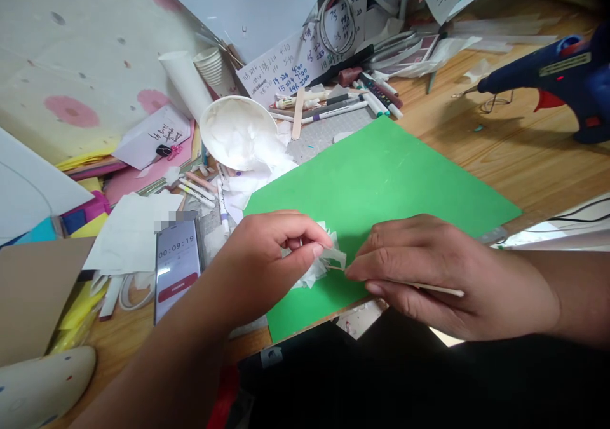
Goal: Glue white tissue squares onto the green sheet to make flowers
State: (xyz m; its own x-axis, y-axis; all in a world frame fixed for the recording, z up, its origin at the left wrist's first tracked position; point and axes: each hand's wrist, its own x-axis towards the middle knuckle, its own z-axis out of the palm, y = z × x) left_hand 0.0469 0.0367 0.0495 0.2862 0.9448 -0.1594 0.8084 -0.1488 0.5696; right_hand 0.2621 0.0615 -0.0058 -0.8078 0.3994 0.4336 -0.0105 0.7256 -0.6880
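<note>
My left hand (pixel 274 264) pinches a small strip of thin white paper (pixel 337 257) between thumb and forefinger. My right hand (pixel 429 276) grips a thin cotton swab (pixel 441 288), whose rounded rear end sticks out past the fingers. Its front end points at the white strip; whether the two touch I cannot tell. Beneath the fingers of my left hand lies a cluster of white paper scraps (pixel 311 278), partly hidden by that hand. The scraps rest on a green sheet (pixel 381 181) near the table's front edge.
A paper bowl (pixel 238 133) with white scraps lies tipped behind the sheet. Pens (pixel 333 110) and a wooden stick (pixel 298 112) are at the back. A phone (pixel 177 270) showing a timer lies at left. A blue glue gun (pixel 548 73) stands at right.
</note>
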